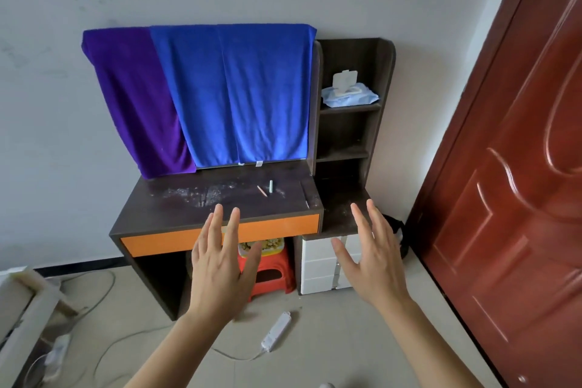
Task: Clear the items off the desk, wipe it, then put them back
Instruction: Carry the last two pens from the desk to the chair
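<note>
A small dark desk (176,208) with an orange front panel stands against the wall, its top dusty with white specks. On it lie an orange pencil (261,190) and a pale green pen (271,186), side by side near the back right. A thin stick (305,195) lies by the right edge. A wet-wipe pack (349,97) sits on the top shelf of the side unit. My left hand (220,264) and my right hand (371,255) are held out in front of the desk, fingers spread, holding nothing.
A blue towel (239,94) and a purple towel (135,98) hang over the desk's back. Under the desk stand a red stool (271,274) and white drawers (321,268). A power strip (277,331) and cables lie on the floor. A brown door (519,167) is at right.
</note>
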The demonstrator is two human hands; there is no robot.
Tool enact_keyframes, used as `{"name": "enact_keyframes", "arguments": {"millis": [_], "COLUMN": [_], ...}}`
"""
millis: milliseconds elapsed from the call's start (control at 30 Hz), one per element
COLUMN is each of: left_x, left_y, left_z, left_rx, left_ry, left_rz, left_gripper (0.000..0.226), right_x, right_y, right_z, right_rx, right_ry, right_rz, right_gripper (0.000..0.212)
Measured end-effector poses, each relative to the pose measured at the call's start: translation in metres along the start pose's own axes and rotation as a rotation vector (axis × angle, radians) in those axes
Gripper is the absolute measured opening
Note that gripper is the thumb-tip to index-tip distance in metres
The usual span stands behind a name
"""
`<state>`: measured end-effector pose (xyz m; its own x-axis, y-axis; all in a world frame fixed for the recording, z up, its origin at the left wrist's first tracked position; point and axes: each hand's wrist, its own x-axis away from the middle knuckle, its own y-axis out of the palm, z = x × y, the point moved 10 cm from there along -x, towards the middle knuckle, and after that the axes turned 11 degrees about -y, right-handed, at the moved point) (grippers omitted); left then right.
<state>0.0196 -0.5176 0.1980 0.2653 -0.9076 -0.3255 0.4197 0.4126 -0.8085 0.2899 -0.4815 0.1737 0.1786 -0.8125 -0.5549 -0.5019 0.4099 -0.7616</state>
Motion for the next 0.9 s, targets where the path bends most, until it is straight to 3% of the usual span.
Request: {"name": "enact_keyframes", "arguments": {"millis": [133,367,700,900], "left_x": [-0.079,-0.222,-0.330,-0.382], "left_y": [0.059,0.127,0.229,0.304], "left_z": [0.017,0.016,-0.104,-0.161], "left_rx": [-0.006,-0.035,-0.116,-0.184], "left_ry": [0.027,-0.078,-0.247,-0.200], "left_rz": [-0.024,-0.087,-0.309,-0.578], "left_gripper": [0.073,0.067,0.068,0.069], "right_x": [-0.063,-0.202,-0.293,-0.289], "right_y": [0.039,0.111,0.275,0.346], "right_z": [0.058,0.125,0.140,0.165], "right_rx": [-0.024,-0.064,-0.035,0.022], "right_ry": [0.064,0.093,0.110,0.354], "right_rz": [0.014,-0.069,-0.362,-0.512], "right_gripper": [0.071,0.072,0.074,0.077]}}
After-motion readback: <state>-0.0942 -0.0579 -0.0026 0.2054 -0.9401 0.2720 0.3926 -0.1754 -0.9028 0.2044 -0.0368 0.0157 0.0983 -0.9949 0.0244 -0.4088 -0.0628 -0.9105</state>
